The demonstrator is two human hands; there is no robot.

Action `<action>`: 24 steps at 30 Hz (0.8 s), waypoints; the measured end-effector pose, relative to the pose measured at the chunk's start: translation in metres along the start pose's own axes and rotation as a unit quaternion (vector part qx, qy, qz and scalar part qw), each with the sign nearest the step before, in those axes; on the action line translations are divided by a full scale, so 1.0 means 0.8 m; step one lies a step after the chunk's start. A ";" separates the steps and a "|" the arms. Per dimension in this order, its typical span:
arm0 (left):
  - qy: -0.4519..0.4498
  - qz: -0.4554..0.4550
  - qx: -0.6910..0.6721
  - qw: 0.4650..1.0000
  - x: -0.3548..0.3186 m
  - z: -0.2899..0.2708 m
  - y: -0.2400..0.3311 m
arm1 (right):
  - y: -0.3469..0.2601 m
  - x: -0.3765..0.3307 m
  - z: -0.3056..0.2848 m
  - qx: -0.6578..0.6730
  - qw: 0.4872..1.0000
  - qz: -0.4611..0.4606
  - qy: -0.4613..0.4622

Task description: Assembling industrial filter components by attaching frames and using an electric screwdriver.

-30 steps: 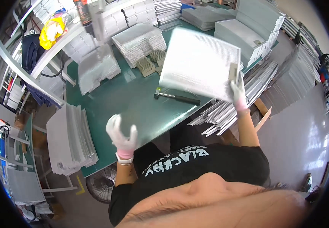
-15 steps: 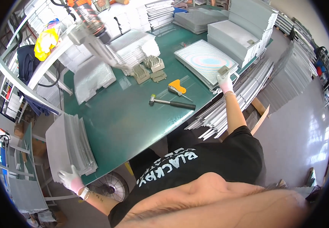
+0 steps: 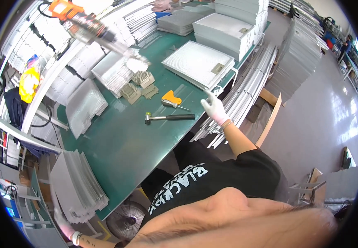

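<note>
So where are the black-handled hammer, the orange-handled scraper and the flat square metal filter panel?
black-handled hammer [image 3: 169,118]: head view, middle of handle.
orange-handled scraper [image 3: 171,98]: head view, orange grip.
flat square metal filter panel [image 3: 195,63]: head view, mesh centre.

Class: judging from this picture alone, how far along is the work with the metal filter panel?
Done: filter panel lies flat on the green table. In hand: nothing; right hand is open beside it, left hand low by the panel stack. Left: hammer lies untouched.

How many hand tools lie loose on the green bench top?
2: a hammer near the bench's front edge, and an orange-handled scraper just behind it, left of the right hand. More may be hidden among the stacks.
</note>
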State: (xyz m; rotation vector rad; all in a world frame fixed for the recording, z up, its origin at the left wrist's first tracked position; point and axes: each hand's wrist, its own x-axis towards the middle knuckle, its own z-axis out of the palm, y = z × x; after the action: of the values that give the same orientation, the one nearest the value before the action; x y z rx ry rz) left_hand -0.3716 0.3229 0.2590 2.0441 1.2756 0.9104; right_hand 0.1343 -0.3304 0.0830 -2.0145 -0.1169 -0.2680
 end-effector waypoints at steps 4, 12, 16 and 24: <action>-0.001 0.104 -0.025 0.994 -0.027 -0.048 -0.010 | -0.005 -0.034 0.014 0.030 0.999 0.003 -0.040; -0.007 0.351 0.035 0.936 -0.274 0.166 0.175 | -0.070 -0.088 0.052 0.124 0.982 -0.118 -0.075; -0.081 0.191 0.215 0.954 -0.353 0.310 0.151 | -0.098 -0.131 0.097 0.159 0.947 -0.229 -0.160; -0.280 0.335 0.191 0.879 -0.369 0.400 0.106 | -0.109 -0.155 0.188 -0.148 0.802 -0.434 -0.383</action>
State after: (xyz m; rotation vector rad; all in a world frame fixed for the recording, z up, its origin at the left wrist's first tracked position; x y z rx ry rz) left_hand -0.1693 -0.0136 0.0520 2.8581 0.4376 0.2562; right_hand 0.0173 -0.1529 0.0656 -2.1314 -1.6226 -0.0068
